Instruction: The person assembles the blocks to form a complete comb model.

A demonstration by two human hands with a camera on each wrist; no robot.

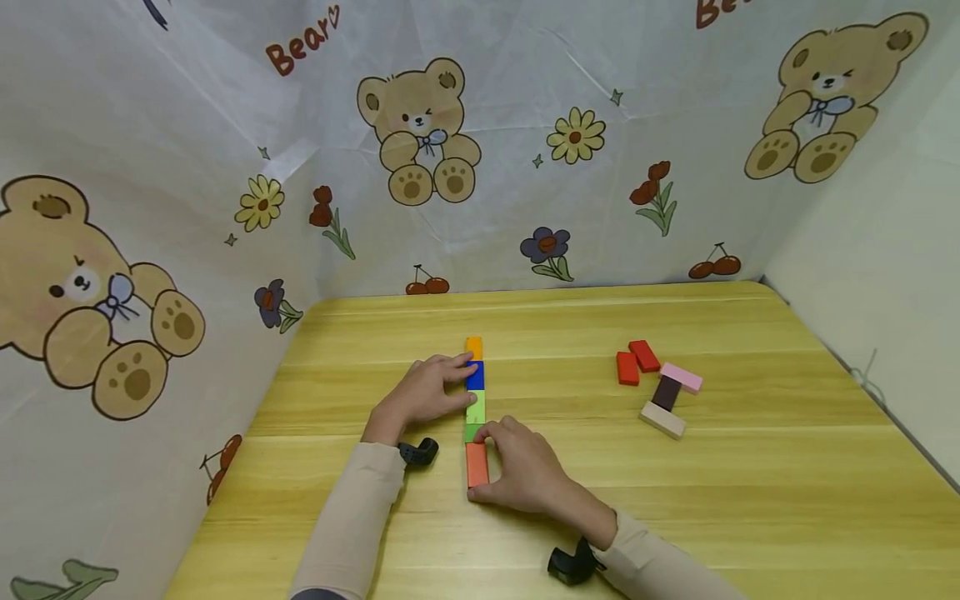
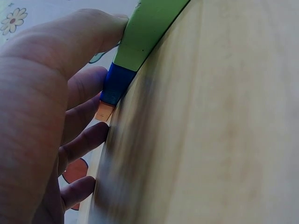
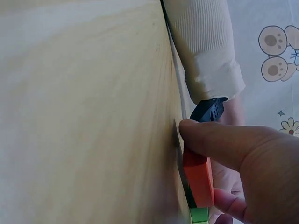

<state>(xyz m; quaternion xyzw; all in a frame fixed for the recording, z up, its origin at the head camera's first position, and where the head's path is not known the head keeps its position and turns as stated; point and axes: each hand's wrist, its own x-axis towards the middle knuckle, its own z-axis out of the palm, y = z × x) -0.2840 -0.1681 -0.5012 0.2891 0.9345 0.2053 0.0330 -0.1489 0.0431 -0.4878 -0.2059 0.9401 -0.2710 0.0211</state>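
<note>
Your right hand (image 1: 528, 467) pinches the coral-red block (image 1: 477, 467) at the near end of the row (image 1: 477, 400), next to the green block (image 1: 470, 433), so align its edges and press lightly, letting your left hand's (image 1: 427, 390) relaxed fingers brace the blue block (image 1: 476, 378) and lime block (image 1: 477, 410).

Beige-sleeved L arm (image 1: 351, 517) extends fwd | bare L hand (image 1: 423, 389) farther out, fingers spread, slightly bent, thumb apart | beige-sleeved R arm (image 1: 660, 562) angled inward | bare R hand (image 1: 527, 468) nearer body, thumb + index curved in pinch
</note>
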